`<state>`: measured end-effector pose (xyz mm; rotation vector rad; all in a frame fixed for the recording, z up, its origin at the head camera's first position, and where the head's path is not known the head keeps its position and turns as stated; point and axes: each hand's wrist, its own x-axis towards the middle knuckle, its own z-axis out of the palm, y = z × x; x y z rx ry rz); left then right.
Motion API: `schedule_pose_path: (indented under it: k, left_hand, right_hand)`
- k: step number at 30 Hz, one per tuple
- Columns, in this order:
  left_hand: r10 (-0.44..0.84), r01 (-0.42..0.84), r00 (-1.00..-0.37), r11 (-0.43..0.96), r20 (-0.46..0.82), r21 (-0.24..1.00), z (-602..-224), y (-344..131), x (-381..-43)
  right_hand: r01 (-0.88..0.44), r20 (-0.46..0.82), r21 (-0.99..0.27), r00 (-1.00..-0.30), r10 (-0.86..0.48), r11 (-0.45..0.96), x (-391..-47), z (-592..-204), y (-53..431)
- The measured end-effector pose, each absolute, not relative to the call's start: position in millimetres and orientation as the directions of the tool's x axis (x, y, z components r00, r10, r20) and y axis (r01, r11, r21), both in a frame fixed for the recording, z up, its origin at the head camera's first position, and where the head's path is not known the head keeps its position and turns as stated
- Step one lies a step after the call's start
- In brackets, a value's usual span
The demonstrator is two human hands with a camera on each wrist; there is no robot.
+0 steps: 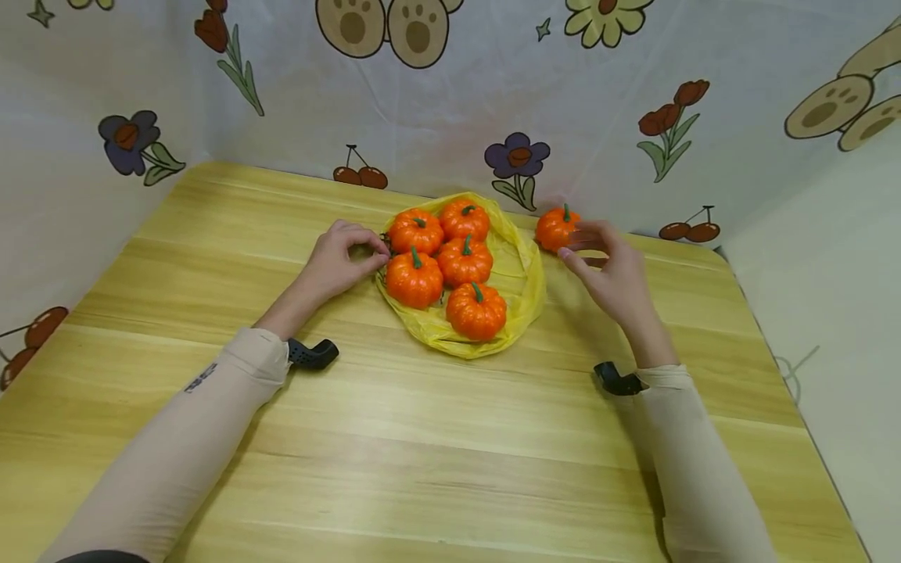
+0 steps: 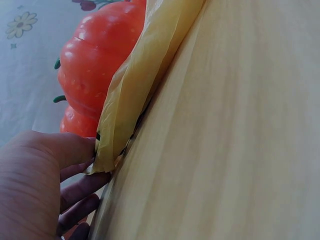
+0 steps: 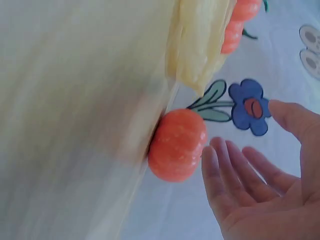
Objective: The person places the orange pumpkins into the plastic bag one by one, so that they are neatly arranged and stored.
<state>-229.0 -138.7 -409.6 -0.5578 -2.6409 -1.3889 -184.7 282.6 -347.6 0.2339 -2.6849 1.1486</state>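
Note:
Several small orange pumpkins with green stems, one of them a front pumpkin (image 1: 476, 313), sit in a spread-out yellow plastic bag (image 1: 529, 281). At the bag's left edge, my left hand (image 1: 339, 259) pinches the plastic between thumb and fingers; the left wrist view shows the gathered yellow edge (image 2: 112, 135) at the fingertips. A lone pumpkin (image 1: 554, 229) rests on the table outside the bag, at the back right. Beside it is my right hand (image 1: 618, 274), fingers apart and loosely bent. In the right wrist view a small gap separates the fingertips from this pumpkin (image 3: 177, 145).
The wooden table (image 1: 422, 438) runs back to a pale cloth (image 1: 436, 117) printed with flowers, cherries and paws, which hangs directly behind the bag and the lone pumpkin. A black wrist mount (image 1: 313, 354) sticks out from the left sleeve, another mount (image 1: 618, 379) from the right.

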Motion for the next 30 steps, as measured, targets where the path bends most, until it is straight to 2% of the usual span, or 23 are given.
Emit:
schedule_pose_path:
  k: [12,20,25,30]
  left_hand:
    - [0.279,0.371,-0.925,0.507,0.259,0.778,-408.9,-140.4,-228.9]
    - [0.277,0.373,-0.924,0.509,0.263,0.776,-411.0,-142.1,-230.6]
    - [0.276,0.372,-0.925,0.515,0.261,0.772,-412.4,-141.0,-231.0]
    - [0.276,0.374,-0.924,0.515,0.264,0.771,-412.9,-139.8,-231.7]
  right_hand:
    - [-0.081,0.252,-0.723,-0.956,0.152,0.686,-214.5,-343.5,285.7]
    - [-0.042,0.168,-0.703,-0.980,0.107,0.710,-238.4,-357.1,283.1]
    - [-0.028,0.108,-0.689,-0.992,0.065,0.724,-240.9,-365.0,287.1]
    - [-0.044,0.103,-0.695,-0.994,0.039,0.718,-241.6,-367.7,291.4]
